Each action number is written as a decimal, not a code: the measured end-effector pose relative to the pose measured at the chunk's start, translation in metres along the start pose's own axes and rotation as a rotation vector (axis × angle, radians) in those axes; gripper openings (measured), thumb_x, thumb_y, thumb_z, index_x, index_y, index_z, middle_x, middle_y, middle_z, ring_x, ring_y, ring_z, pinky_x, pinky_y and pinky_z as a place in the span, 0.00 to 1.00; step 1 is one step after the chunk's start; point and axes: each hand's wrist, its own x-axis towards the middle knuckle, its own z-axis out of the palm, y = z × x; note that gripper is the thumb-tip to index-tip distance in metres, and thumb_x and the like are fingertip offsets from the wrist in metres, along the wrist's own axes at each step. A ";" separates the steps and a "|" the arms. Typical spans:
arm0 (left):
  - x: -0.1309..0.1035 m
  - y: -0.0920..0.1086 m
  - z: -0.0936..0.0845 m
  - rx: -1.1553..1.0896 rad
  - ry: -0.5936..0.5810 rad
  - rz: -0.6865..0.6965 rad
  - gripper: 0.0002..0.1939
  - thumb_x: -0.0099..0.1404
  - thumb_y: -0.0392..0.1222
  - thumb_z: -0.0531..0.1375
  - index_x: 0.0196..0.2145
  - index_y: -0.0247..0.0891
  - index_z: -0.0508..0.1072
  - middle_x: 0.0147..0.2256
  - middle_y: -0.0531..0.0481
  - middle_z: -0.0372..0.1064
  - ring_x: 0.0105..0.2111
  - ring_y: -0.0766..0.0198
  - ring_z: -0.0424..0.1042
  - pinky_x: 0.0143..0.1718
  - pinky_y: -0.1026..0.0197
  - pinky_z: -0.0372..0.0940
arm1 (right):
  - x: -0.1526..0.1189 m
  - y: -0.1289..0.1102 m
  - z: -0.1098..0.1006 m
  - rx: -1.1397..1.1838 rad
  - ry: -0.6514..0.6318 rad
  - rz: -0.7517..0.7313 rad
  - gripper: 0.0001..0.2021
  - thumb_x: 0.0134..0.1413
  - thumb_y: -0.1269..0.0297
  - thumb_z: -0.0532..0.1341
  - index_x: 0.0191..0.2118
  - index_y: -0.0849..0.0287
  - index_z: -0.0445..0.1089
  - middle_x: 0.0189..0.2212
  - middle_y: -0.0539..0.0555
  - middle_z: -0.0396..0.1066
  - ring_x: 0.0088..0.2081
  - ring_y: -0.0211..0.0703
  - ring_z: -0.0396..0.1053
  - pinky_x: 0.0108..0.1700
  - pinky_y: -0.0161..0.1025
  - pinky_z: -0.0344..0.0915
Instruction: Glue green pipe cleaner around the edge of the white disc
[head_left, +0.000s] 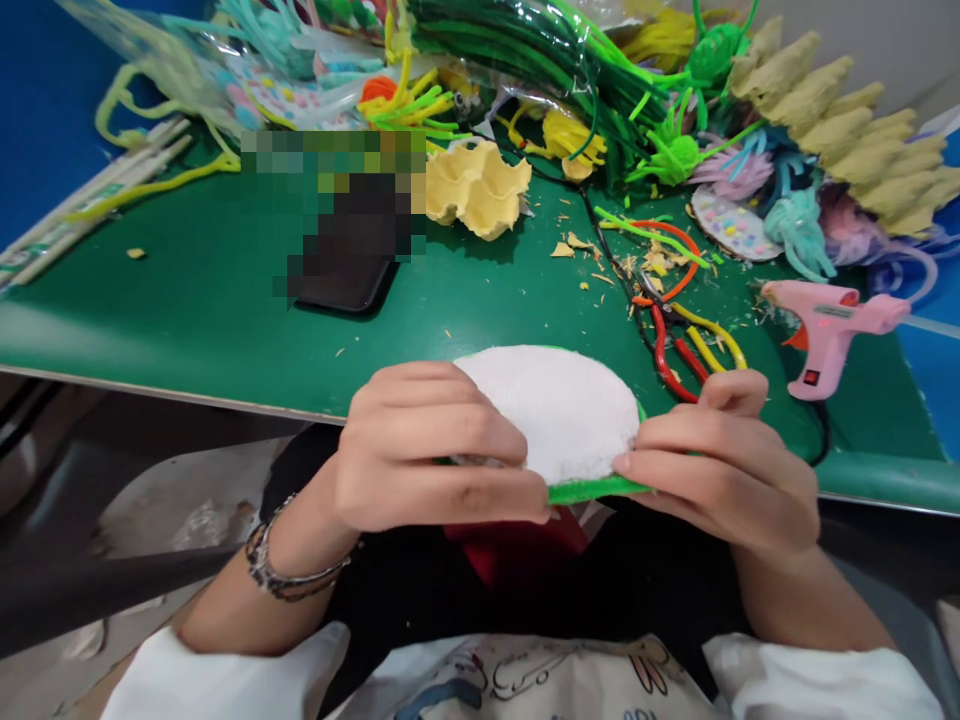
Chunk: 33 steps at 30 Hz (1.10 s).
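Green, smooth and faintly glossy, the tabletop (247,335) spans the head view, bounded by blue panels (45,90) at the sides and a grey wall (892,45) at the upper right. At its near edge, over the person's lap, both hands hold up a white oval disc (562,410), flat and softly matt, with a fuzzy green rim (592,490) showing below. The left hand (442,450) grips its left side with bent fingers; the right hand (720,465) pinches the lower right edge. Just beyond the right hand lie pliers (660,345) with slick red and yellow handles, and a pink plastic glue gun (832,330) rests to their right. Farther back sit a dark phone (352,265), partly pixelated, and a cupped yellow egg-carton piece (480,190) of rough pulp. Green fuzzy stems (517,60) gleam through clear plastic, and a bumpy, peaked carton strip (847,120) leans at the back right.
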 end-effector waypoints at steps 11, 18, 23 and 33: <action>-0.021 -0.028 0.017 0.147 -0.067 0.052 0.07 0.70 0.36 0.56 0.33 0.41 0.72 0.29 0.54 0.76 0.27 0.67 0.72 0.28 0.64 0.66 | 0.003 0.016 0.025 -0.085 -0.065 -0.144 0.05 0.60 0.74 0.57 0.37 0.58 0.68 0.30 0.45 0.76 0.27 0.29 0.67 0.39 0.38 0.55; -0.038 -0.038 0.025 0.233 -0.210 -0.024 0.10 0.72 0.33 0.51 0.36 0.40 0.70 0.32 0.54 0.76 0.33 0.65 0.71 0.34 0.60 0.63 | 0.001 0.021 0.044 -0.060 -0.185 -0.118 0.05 0.58 0.76 0.59 0.37 0.61 0.69 0.29 0.48 0.75 0.30 0.34 0.69 0.41 0.39 0.59; -0.039 -0.037 0.022 0.199 -0.305 -0.101 0.10 0.72 0.34 0.52 0.36 0.40 0.71 0.34 0.55 0.76 0.36 0.65 0.70 0.36 0.61 0.60 | -0.001 0.025 0.047 0.013 -0.290 -0.062 0.01 0.59 0.71 0.60 0.37 0.61 0.69 0.32 0.52 0.74 0.32 0.36 0.69 0.43 0.40 0.60; -0.031 -0.030 0.025 0.085 -0.295 -0.371 0.06 0.67 0.37 0.59 0.31 0.41 0.73 0.33 0.54 0.75 0.33 0.65 0.70 0.36 0.60 0.60 | -0.001 0.028 0.047 0.177 -0.312 0.043 0.02 0.59 0.69 0.59 0.38 0.59 0.69 0.32 0.52 0.69 0.35 0.37 0.66 0.42 0.37 0.63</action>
